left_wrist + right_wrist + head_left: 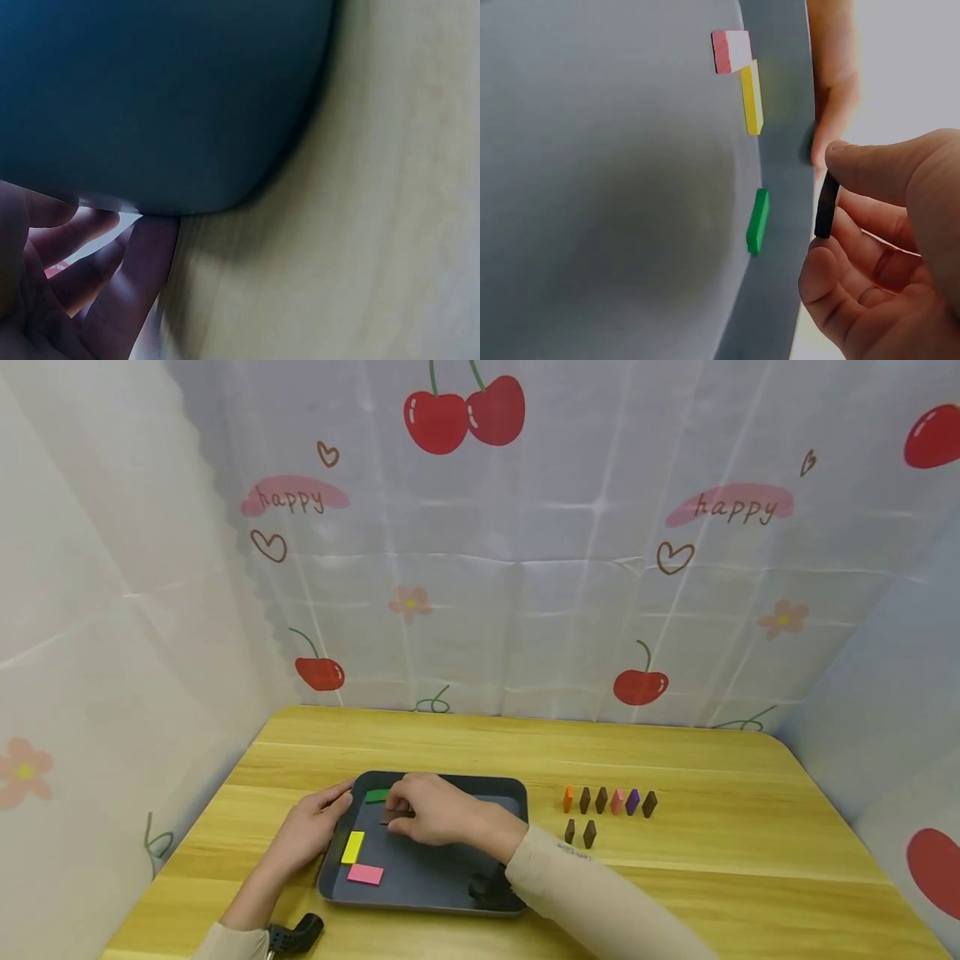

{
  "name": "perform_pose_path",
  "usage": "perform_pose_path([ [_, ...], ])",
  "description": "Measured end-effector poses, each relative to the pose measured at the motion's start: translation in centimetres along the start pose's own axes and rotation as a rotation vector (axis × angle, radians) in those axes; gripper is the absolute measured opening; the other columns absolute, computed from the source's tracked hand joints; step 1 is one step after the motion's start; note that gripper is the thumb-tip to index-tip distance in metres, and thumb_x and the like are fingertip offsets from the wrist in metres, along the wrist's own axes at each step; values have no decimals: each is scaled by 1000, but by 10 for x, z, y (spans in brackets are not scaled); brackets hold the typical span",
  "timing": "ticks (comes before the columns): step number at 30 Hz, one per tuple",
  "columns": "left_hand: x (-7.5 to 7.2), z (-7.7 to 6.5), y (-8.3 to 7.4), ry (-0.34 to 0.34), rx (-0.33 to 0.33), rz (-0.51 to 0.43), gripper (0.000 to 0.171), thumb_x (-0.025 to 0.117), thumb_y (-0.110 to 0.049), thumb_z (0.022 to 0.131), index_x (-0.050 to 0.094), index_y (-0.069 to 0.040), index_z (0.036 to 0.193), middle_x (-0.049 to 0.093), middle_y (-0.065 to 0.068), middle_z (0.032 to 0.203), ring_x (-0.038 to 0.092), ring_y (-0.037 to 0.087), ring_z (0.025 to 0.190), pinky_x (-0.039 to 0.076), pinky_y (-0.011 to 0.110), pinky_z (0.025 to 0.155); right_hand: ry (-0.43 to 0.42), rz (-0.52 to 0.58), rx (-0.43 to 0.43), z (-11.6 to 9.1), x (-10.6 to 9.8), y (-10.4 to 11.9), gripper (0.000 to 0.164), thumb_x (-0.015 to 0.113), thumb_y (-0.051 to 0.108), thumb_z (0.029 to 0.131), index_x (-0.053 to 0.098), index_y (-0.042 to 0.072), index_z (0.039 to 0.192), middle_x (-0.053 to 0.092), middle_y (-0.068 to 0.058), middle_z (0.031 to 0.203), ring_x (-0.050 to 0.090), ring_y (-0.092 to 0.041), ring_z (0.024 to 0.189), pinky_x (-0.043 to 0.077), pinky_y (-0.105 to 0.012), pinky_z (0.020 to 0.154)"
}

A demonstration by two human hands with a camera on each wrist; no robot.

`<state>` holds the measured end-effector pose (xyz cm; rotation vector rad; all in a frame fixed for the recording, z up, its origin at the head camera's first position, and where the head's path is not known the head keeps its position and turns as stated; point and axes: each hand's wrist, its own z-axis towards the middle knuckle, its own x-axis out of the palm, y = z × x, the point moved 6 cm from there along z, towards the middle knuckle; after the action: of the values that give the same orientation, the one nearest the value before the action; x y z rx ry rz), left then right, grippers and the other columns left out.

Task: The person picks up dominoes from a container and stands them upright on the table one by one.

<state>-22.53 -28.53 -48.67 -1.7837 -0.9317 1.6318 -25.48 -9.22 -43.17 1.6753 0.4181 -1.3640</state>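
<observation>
A dark grey rectangular tray [427, 906] lies on the wooden table. Inside it, along its left side, are a green domino [377, 796], a yellow domino [352, 847] and a pink domino [365, 875]. My right hand [435, 810] is over the tray's left half and pinches a dark brown domino [826, 204] between thumb and fingertips. At the tray's left edge, my left hand [311, 827] grips the wall. In the left wrist view its fingers [146, 262] press against the tray's outer side.
Right of the tray, several dominoes stand on end in two short rows, among them an orange one [567, 799], a pink one [617, 801], a purple one [633, 801] and dark brown ones [590, 834]. A cherry-patterned curtain [517, 610] hangs behind the table [720, 877].
</observation>
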Motion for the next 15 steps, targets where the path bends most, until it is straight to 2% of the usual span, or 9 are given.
perform_pose_path([
  [7,-1,0,-1,-5,-4,3,53,45,-37,111,45,-10,157,49,22,156,42,45,147,35,64,119,-3,38,-73,-27,-13,4,25,69,31,100,71,18,121,67,6,108,61,-4,95,52,-15,84],
  [15,1,1,0,-5,9,6,52,44,-35,111,45,-9,157,49,22,156,41,44,148,33,63,120,21,93,-74,-58,-18,3,29,67,32,101,69,20,127,63,9,107,58,-3,93,51,-14,80],
])
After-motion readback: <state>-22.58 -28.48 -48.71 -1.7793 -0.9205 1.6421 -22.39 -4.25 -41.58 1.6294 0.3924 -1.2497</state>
